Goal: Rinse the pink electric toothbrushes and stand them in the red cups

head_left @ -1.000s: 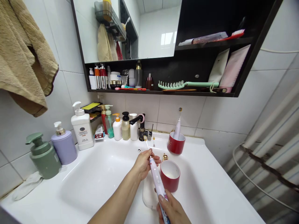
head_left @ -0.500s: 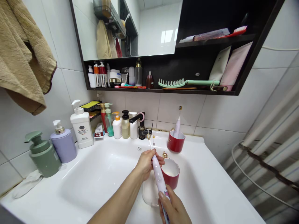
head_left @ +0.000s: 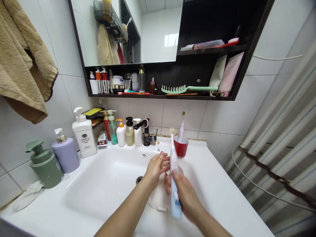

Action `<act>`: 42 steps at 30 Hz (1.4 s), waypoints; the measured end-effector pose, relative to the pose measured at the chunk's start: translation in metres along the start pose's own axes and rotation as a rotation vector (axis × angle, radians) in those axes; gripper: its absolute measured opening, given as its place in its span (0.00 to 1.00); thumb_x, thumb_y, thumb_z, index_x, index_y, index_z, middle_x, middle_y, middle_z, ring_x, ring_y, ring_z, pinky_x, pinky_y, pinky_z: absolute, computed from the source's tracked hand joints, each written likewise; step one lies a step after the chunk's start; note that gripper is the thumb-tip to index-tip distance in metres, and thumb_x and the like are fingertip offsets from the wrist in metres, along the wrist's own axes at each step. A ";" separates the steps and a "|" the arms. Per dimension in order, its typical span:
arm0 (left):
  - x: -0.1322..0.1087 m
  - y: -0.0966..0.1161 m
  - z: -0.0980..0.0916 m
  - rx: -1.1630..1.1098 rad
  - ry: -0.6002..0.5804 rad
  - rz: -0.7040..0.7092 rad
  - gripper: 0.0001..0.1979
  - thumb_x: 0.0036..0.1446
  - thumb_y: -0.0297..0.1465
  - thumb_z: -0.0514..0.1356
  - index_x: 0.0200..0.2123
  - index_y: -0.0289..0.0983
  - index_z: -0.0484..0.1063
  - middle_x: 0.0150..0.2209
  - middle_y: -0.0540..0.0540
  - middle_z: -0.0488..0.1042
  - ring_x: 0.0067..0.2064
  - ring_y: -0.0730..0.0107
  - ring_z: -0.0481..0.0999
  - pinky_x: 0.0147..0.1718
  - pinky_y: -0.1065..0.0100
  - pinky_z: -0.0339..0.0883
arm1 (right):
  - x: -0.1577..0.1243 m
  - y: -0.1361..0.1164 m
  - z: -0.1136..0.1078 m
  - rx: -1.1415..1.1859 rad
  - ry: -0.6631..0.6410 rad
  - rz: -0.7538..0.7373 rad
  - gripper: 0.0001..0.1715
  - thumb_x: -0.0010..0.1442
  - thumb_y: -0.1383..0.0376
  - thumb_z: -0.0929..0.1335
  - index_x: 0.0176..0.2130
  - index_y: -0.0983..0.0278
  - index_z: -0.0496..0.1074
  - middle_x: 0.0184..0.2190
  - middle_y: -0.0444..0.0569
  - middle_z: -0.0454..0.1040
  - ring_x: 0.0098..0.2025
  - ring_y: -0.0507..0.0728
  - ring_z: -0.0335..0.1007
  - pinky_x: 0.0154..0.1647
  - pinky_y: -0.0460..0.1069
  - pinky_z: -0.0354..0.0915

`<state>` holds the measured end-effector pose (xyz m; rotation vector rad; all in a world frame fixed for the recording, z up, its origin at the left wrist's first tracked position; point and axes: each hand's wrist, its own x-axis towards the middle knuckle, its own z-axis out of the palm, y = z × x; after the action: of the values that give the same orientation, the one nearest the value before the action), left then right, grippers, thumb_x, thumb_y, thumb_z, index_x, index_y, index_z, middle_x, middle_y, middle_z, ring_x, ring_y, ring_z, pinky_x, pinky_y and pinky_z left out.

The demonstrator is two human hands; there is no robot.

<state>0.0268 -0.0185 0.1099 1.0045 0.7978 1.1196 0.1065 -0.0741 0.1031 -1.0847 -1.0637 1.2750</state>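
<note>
An electric toothbrush [head_left: 175, 194], pale pink above and light blue at its base, stands nearly upright in my right hand [head_left: 186, 194], its head pointing up. My right fingers wrap round the middle of its handle. Just left of it is my left hand [head_left: 156, 168], fingers apart and curved, holding nothing. Behind the toothbrush and my right hand, a cup [head_left: 181, 170] is mostly hidden, with only part of its rim showing. Below the hands, a clear shallow container [head_left: 155, 200] lies in the white sink [head_left: 98, 187].
On the back rim, a red cup [head_left: 182, 150] holds another electric toothbrush [head_left: 181, 131]. Left of it stand a black faucet [head_left: 146, 133] and several pump bottles [head_left: 120, 135]. A dark mirror cabinet [head_left: 158, 79] hangs above. White pipes [head_left: 276, 138] run along the right.
My right hand has lifted the toothbrush and turned it more upright. My left hand has let go of its upper part. The view has shifted slightly.
</note>
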 end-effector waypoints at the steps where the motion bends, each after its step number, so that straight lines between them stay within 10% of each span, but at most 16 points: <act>1: -0.001 -0.002 0.000 0.084 0.041 0.056 0.12 0.44 0.37 0.49 0.29 0.34 0.61 0.30 0.45 0.67 0.29 0.73 0.67 0.28 0.71 0.58 | 0.010 -0.008 -0.006 -0.056 0.049 -0.094 0.18 0.47 0.53 0.57 0.30 0.65 0.60 0.13 0.38 0.58 0.14 0.46 0.52 0.15 0.42 0.51; 8: -0.015 -0.046 -0.005 1.161 -0.102 0.396 0.11 0.37 0.23 0.52 0.29 0.38 0.65 0.35 0.47 0.64 0.38 0.66 0.59 0.36 0.68 0.53 | 0.067 -0.013 -0.037 -0.231 0.232 -0.276 0.16 0.43 0.57 0.60 0.32 0.64 0.59 0.20 0.40 0.62 0.21 0.48 0.57 0.23 0.43 0.55; 12: -0.007 -0.062 -0.003 1.405 -0.137 0.444 0.13 0.38 0.22 0.50 0.31 0.36 0.64 0.37 0.45 0.63 0.41 0.65 0.55 0.37 0.68 0.52 | 0.070 0.013 -0.043 -0.384 0.223 -0.272 0.15 0.44 0.56 0.59 0.28 0.66 0.61 0.20 0.43 0.64 0.23 0.50 0.59 0.24 0.45 0.56; 21: 0.003 -0.057 0.007 1.407 -0.226 0.387 0.12 0.39 0.21 0.47 0.29 0.36 0.64 0.35 0.45 0.62 0.39 0.68 0.58 0.33 0.70 0.56 | 0.061 0.027 -0.062 -0.655 0.242 -0.272 0.18 0.44 0.55 0.58 0.22 0.66 0.66 0.21 0.45 0.66 0.24 0.52 0.60 0.25 0.46 0.55; 27: 0.007 -0.038 0.047 1.293 -0.360 0.536 0.10 0.39 0.22 0.49 0.27 0.36 0.64 0.35 0.45 0.63 0.39 0.65 0.57 0.35 0.67 0.55 | 0.055 -0.002 -0.098 -0.742 0.337 -0.254 0.22 0.45 0.51 0.56 0.20 0.66 0.64 0.14 0.43 0.64 0.19 0.51 0.58 0.19 0.45 0.53; 34: 0.046 -0.027 0.102 1.121 -0.374 0.623 0.07 0.38 0.20 0.49 0.20 0.37 0.62 0.29 0.45 0.64 0.38 0.63 0.58 0.35 0.65 0.54 | 0.078 -0.049 -0.143 -0.870 0.476 -0.205 0.22 0.48 0.53 0.56 0.27 0.67 0.66 0.22 0.46 0.68 0.24 0.51 0.62 0.22 0.45 0.56; 42: 0.100 -0.045 0.122 0.983 -0.322 0.567 0.09 0.38 0.18 0.49 0.21 0.37 0.63 0.32 0.46 0.64 0.41 0.62 0.57 0.38 0.65 0.53 | 0.125 -0.055 -0.168 -1.010 0.501 -0.112 0.14 0.52 0.62 0.57 0.37 0.66 0.62 0.36 0.47 0.64 0.34 0.51 0.62 0.34 0.50 0.60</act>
<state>0.1789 0.0440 0.1091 2.2812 0.8203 0.9635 0.2839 0.0478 0.1273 -1.9222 -1.3560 0.2592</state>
